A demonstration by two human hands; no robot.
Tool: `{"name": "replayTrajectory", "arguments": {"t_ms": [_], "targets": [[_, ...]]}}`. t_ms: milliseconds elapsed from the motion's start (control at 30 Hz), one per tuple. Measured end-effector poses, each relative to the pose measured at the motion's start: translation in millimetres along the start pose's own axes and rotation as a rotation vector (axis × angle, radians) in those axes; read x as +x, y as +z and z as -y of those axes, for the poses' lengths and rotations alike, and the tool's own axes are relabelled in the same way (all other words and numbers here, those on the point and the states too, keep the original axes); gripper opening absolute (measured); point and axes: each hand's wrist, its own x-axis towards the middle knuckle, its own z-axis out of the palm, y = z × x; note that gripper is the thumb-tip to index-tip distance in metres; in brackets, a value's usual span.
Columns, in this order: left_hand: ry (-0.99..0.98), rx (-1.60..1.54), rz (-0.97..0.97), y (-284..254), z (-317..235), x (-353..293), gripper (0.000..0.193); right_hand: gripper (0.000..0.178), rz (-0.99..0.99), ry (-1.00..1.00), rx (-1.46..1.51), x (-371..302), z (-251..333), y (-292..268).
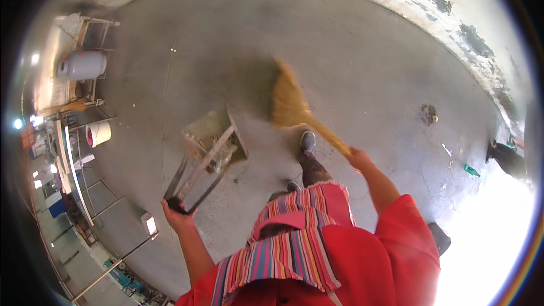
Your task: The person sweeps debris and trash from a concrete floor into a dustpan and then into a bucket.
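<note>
My right hand (360, 160) is closed round the handle of a straw broom (290, 99). The broom's fanned, yellowish bristles are blurred and lie over the floor ahead of my shoe. On the left, my left hand (180, 215) grips the dark top of a long-handled dustpan (241, 130). Its bars run down to a square pan, which holds pale litter and what looks like clear plastic. The pan is at or close to the floor, a little left of the broom; whether it touches cannot be made out.
Grey concrete floor (226, 17) reaches a stained wall (453, 28). Along the left stand a gas cylinder (85, 66), a white bucket (98, 134) and metal racks. A green bottle (471, 170) lies at the right, near the bright opening. A long pole (116, 263) crosses at the lower left.
</note>
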Motion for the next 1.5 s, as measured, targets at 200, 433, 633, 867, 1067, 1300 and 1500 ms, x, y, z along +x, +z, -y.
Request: {"name": "replayTrajectory", "arguments": {"t_ms": [200,433,633,867,1067,1300,1500], "targets": [[0.002,-0.016,0.143,89,-24,5,0.04,0.037,0.036,0.652,0.115,-170,-67,-117],[0.01,-0.03,0.226,167,-58,41,0.039,0.032,-0.026,0.536,0.538,-170,19,-151],[-0.002,-0.012,0.279,265,-92,85,0.042,0.041,-0.047,-0.1,0.123,107,178,-137],[-0.002,0.069,0.252,344,-131,138,0.046,0.04,0.112,0.153,0.181,254,342,-177],[0.012,-0.09,0.27,374,-136,182,0.041,0.034,0.032,0.595,0.414,122,229,-228],[0.055,-0.043,0.233,436,-155,166,0.041,0.035,0.07,0.445,0.38,79,265,-276],[0.01,-0.038,0.167,425,-157,141,0.041,0.04,0.174,-0.338,0.036,301,337,-276]]}}
